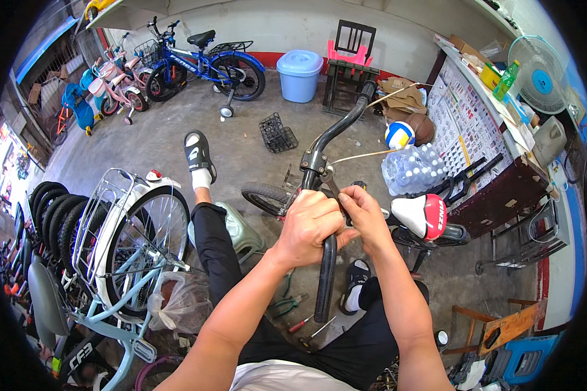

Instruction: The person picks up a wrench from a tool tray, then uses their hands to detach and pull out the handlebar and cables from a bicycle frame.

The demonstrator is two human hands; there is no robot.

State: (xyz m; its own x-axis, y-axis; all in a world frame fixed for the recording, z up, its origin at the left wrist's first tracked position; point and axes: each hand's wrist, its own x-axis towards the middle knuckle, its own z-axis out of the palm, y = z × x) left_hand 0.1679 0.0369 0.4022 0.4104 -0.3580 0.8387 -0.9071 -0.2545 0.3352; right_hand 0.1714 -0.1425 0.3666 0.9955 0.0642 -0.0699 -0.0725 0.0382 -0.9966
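A small bicycle stands before me, its black curved handlebar [325, 280] running from near my lap to the far side. My left hand [308, 225] is wrapped round the bar, just on my side of the black stem clamp [314, 162]. Beside it, my right hand [366, 218] is closed on a grey metal spanner [331, 183], whose far end reaches the clamp. Whether it sits on a bolt is hidden. Loose cables [362, 156] stick out past the clamp. To the right is the bicycle's white and red saddle [419, 217].
Pliers [287, 305] and a red-handled screwdriver [299, 324] lie on the floor between my legs. A light-blue bicycle [134, 277] and stacked tyres [62, 212] crowd the left. Wrapped bottles [414, 169], a ball [399, 135] and a cabinet [463, 130] stand right. Farther off lies a black basket [278, 133].
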